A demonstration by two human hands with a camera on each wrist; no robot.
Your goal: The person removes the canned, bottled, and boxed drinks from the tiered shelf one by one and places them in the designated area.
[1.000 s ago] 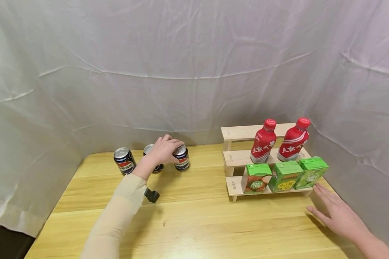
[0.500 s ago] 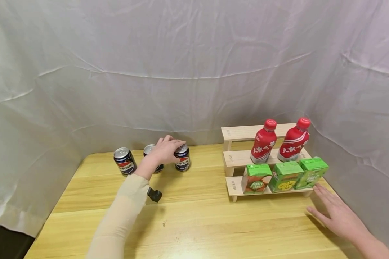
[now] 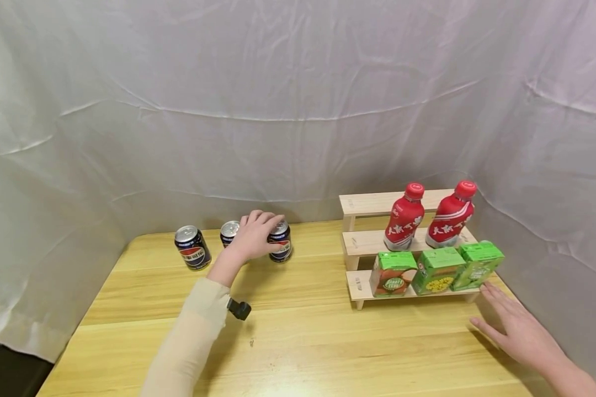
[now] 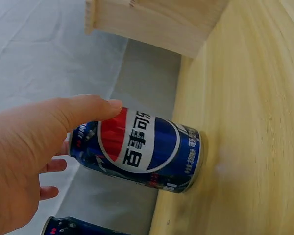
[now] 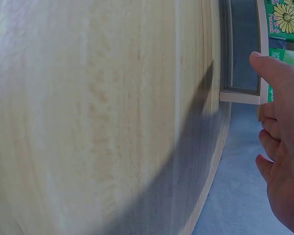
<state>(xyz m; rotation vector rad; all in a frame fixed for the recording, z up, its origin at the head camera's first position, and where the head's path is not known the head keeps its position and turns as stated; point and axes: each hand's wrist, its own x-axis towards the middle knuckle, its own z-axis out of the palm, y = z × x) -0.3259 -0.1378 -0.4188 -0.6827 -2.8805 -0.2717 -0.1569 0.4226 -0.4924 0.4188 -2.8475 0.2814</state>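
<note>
Three dark blue soda cans stand upright in a row at the back left of the table. My left hand (image 3: pixel 250 237) grips the rightmost soda can (image 3: pixel 281 237) near its top, thumb on the near side and fingers behind. In the left wrist view the thumb lies against the red-white-blue label of this can (image 4: pixel 139 144), whose base is at the table surface. The middle soda can (image 3: pixel 229 228) is partly hidden by that hand; the left soda can (image 3: pixel 192 248) stands apart. My right hand (image 3: pixel 514 328), fingers extended, has its fingertips at the front right corner of the wooden tiered rack (image 3: pixel 362 242).
On the rack's middle tier stand two red bottles (image 3: pixel 404 218). Its bottom tier bears three green juice cartons (image 3: pixel 438 270). Grey cloth (image 3: pixel 278 138) hangs behind and on both sides of the wooden table (image 3: pixel 308 342).
The gripped soda can has shifted very slightly right and its label has turned a little. My left wrist and forearm have swung a little to the right. The right hand stays put.
</note>
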